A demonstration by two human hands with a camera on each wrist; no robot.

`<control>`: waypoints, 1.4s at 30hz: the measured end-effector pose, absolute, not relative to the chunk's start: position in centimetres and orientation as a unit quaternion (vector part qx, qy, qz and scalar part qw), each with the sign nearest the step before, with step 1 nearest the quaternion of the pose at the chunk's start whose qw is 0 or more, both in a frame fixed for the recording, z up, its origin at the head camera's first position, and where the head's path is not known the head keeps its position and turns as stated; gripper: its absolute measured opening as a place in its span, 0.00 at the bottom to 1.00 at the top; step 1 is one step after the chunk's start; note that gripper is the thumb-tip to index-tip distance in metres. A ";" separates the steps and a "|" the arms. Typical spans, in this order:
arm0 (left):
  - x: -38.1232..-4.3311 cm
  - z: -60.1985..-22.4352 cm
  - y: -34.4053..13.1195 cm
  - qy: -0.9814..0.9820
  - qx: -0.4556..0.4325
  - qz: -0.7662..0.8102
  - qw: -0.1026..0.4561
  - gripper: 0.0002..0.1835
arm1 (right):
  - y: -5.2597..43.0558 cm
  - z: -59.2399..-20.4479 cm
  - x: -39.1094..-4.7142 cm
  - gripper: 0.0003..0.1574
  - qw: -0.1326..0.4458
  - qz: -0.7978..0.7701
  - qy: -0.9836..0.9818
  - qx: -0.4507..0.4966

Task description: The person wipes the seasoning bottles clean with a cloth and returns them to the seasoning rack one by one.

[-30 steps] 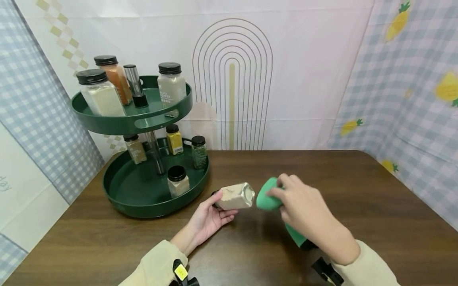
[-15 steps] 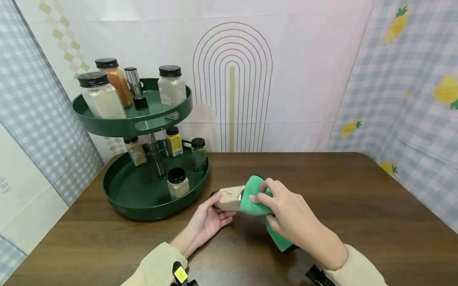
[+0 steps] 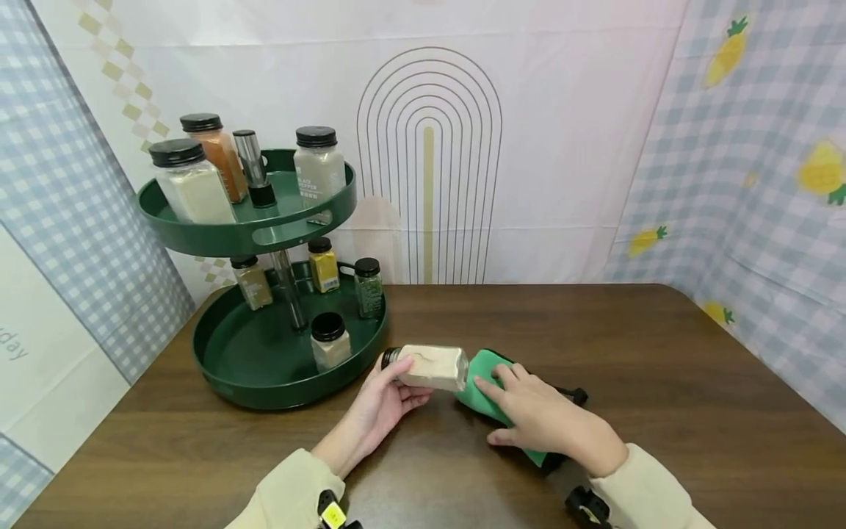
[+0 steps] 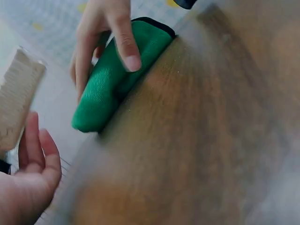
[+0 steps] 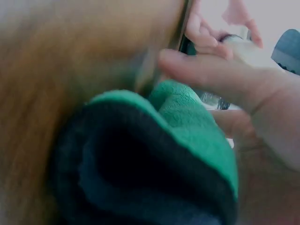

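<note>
In the head view my left hand [image 3: 380, 415] grips a clear spice jar [image 3: 432, 366] of pale beige powder near its neck. The jar lies sideways above the table, black lid to the left and base to the right. Just right of it, a folded green cloth [image 3: 481, 393] with black edging rests on the table. My right hand [image 3: 545, 417] lies over the cloth with fingers spread and thumb apart. In the left wrist view the thumb stretches across the green cloth [image 4: 112, 84]. The right wrist view shows the cloth's fold [image 5: 187, 117] close up beneath a straight thumb.
A two-tier dark green rack [image 3: 291, 400] stands on the wooden table [image 3: 628, 353] at the left. Its upper tray [image 3: 198, 236] bears larger jars, including one of orange powder [image 3: 221, 158]; several smaller jars stand on the lower tray. Patterned fabric hangs behind.
My right hand brought the green cloth left over the jar's base, then lowered it to the table and loosened its fingers. The jar's base is uncovered again; my left hand has barely moved.
</note>
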State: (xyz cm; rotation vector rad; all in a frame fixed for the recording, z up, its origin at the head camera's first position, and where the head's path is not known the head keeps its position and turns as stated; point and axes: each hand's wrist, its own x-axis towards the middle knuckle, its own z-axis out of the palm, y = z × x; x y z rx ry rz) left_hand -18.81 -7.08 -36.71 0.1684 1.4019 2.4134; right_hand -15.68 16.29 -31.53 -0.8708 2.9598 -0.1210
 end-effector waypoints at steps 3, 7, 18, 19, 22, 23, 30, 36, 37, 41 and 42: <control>-18.4 -35.4 -7.0 0.558 0.084 0.817 0.119 0.21 | 16.3 -31.1 -15.4 0.46 0.102 -0.062 0.960 -0.254; -17.4 -32.5 -7.4 0.668 0.161 0.725 0.051 0.25 | 16.1 -30.2 -14.8 0.40 0.105 -0.075 0.960 -0.248; -15.1 -23.9 -12.1 0.790 0.202 0.571 -0.093 0.25 | 9.0 -27.5 -14.0 0.29 0.008 -0.067 0.914 -0.401; -15.0 -23.4 -12.9 0.802 0.190 0.557 -0.095 0.25 | 8.1 -27.4 -14.1 0.29 0.010 -0.073 0.910 -0.408; -14.7 -21.9 -15.4 0.847 0.147 0.503 -0.095 0.26 | 5.3 -27.4 -14.7 0.29 0.037 -0.089 0.900 -0.424; -14.6 -21.6 -16.4 0.861 0.132 0.482 -0.093 0.27 | 4.3 -27.5 -14.9 0.28 0.046 -0.095 0.895 -0.432; -16.2 -21.5 -22.0 0.924 0.074 0.372 -0.052 0.43 | -2.0 -29.3 -15.9 0.30 0.093 -0.103 0.877 -0.459; -18.2 -23.0 -24.2 0.931 0.055 0.358 -0.043 0.45 | -3.5 -30.5 -16.0 0.34 0.070 -0.096 0.894 -0.432; -18.5 -23.3 -24.5 0.931 0.052 0.360 -0.038 0.45 | -3.4 -30.6 -16.1 0.34 0.067 -0.099 0.895 -0.430; -19.1 -24.1 -25.4 0.926 0.040 0.375 -0.014 0.47 | -2.7 -30.7 -16.3 0.34 0.059 -0.106 0.898 -0.423; -19.2 -24.3 -25.5 0.925 0.039 0.377 -0.010 0.47 | -2.4 -30.7 -16.5 0.34 0.057 -0.108 0.901 -0.417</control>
